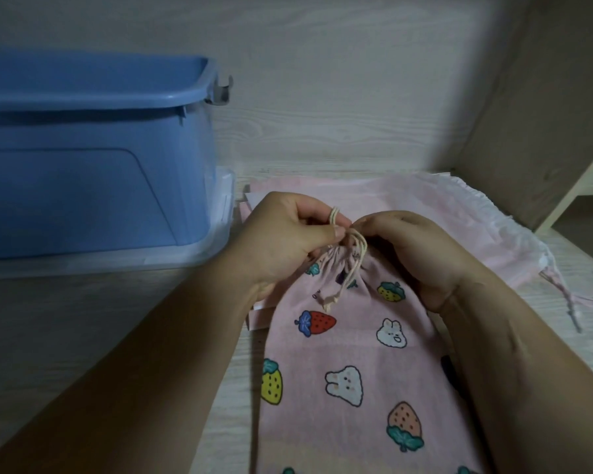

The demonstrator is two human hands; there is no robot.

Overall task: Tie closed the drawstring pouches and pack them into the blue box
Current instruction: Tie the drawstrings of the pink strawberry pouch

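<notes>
A pink drawstring pouch (pixel 353 364) printed with strawberries and bunnies lies lengthwise in front of me, its mouth gathered tight at the far end. My left hand (pixel 284 241) pinches a loop of the cream drawstring (pixel 354 249) between thumb and fingers just above the gathered mouth. My right hand (pixel 421 254) curls over the mouth from the right and holds the cord there; its fingertips are hidden. A knotted cord end hangs down over the pouch. The blue box (pixel 93 159) stands open at the left, its inside out of sight.
The blue box sits on a clear lid (pixel 216 234). Behind my hands lie more pale pink pouches (pixel 459 200), their cords (pixel 571 295) trailing to the right. A wooden wall runs behind, and a cream shelf (pixel 582 186) stands at the right edge.
</notes>
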